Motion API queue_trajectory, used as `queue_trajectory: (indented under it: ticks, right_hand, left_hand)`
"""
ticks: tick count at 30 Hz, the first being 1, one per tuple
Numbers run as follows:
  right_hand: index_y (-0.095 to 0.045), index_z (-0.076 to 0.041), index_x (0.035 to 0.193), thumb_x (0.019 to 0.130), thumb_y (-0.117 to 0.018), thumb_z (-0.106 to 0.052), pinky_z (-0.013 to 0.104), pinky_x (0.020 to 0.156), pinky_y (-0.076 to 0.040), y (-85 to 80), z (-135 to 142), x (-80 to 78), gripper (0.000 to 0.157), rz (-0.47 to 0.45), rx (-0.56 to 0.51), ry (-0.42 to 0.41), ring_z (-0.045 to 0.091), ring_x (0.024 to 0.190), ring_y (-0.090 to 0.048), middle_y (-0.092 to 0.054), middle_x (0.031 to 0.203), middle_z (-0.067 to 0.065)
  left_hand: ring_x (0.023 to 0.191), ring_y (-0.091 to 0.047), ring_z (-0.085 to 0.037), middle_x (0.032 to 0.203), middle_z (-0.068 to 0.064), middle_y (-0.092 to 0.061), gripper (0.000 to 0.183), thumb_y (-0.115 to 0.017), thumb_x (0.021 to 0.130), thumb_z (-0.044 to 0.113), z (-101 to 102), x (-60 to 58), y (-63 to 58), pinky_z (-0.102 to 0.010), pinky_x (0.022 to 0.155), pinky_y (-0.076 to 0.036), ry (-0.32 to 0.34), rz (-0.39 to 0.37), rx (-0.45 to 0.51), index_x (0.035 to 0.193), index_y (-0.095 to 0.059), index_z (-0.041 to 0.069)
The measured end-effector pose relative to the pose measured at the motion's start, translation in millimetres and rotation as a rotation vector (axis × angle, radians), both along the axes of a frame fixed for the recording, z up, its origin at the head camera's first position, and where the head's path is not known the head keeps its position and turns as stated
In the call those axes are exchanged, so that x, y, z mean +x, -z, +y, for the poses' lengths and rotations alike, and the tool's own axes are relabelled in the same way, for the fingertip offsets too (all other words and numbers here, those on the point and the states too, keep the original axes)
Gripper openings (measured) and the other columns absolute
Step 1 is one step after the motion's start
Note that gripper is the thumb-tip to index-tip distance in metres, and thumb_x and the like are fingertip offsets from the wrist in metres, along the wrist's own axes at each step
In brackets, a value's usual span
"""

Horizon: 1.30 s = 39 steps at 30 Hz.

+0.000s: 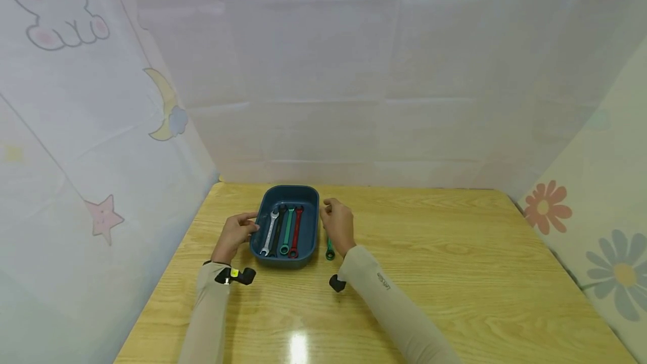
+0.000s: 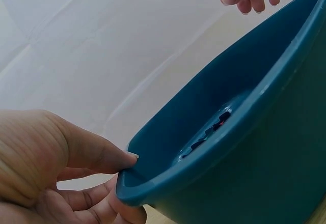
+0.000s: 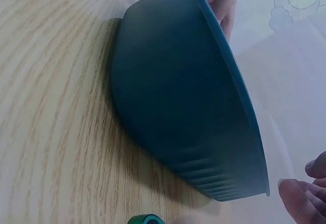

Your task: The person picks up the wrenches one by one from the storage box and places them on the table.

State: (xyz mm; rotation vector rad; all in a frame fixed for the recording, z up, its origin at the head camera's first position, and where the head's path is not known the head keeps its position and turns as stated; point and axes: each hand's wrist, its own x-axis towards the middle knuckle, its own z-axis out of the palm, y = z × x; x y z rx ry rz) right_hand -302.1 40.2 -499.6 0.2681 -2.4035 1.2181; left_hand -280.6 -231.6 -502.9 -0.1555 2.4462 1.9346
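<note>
A blue plastic basin [image 1: 286, 263] stands on the table with several wrenches lying side by side in it: a silver wrench [image 1: 269, 233], dark ones, a green wrench [image 1: 288, 232] and a red wrench [image 1: 296, 232]. My left hand [image 1: 235, 236] pinches the basin's left rim, thumb inside and fingers outside, as the left wrist view shows. Just off the basin's right side is my right hand [image 1: 339, 226], its fingers [image 3: 300, 201] loosely bent and holding nothing. Below that hand another green wrench [image 1: 330, 253] lies on the table, partly hidden by it.
The wooden table [image 1: 455, 274] reaches back to a pale cloth wall [image 1: 313, 72]. Patterned cloth also hangs on the left and right. A dark wrist camera [image 1: 242, 276] sits on the left wrist, another [image 1: 337, 283] on the right.
</note>
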Motion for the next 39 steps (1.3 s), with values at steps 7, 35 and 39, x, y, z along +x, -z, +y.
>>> queue_trajectory:
  ticks: [7,35,39]
  right_hand:
    - [-0.071,0.005,0.110,0.093,-0.071,-0.011,0.032,0.059,-0.057,-1.8,-6,1.0,0.023,0.050,0.026,-0.007,0.020,0.067,-0.070,-0.074,0.086,0.014]
    - [-0.072,0.003,0.108,0.093,-0.071,-0.011,0.025,0.059,-0.055,-0.8,-27,4.6,0.020,0.078,0.006,-0.087,0.017,0.071,-0.069,-0.074,0.086,0.011]
    - [-0.072,0.002,0.107,0.093,-0.071,-0.011,0.024,0.059,-0.054,0.6,-28,4.5,0.019,0.076,0.000,-0.087,0.015,0.068,-0.069,-0.074,0.085,0.010]
  left_hand:
    - [0.093,-0.064,-0.038,0.100,-0.023,-0.064,0.044,-0.057,0.093,-0.006,0,-1.1,0.5,-0.036,0.070,-0.057,-0.002,0.004,-0.006,0.138,-0.055,-0.007]
    - [0.093,-0.065,-0.034,0.099,-0.017,-0.064,0.043,-0.058,0.093,-0.005,2,-2.4,1.5,-0.042,0.076,-0.058,-0.024,-0.021,-0.028,0.136,-0.058,-0.004]
    - [0.094,-0.064,-0.037,0.100,-0.018,-0.065,0.044,-0.057,0.093,-0.005,3,-1.8,1.1,-0.042,0.075,-0.058,-0.021,-0.016,-0.030,0.137,-0.057,-0.005]
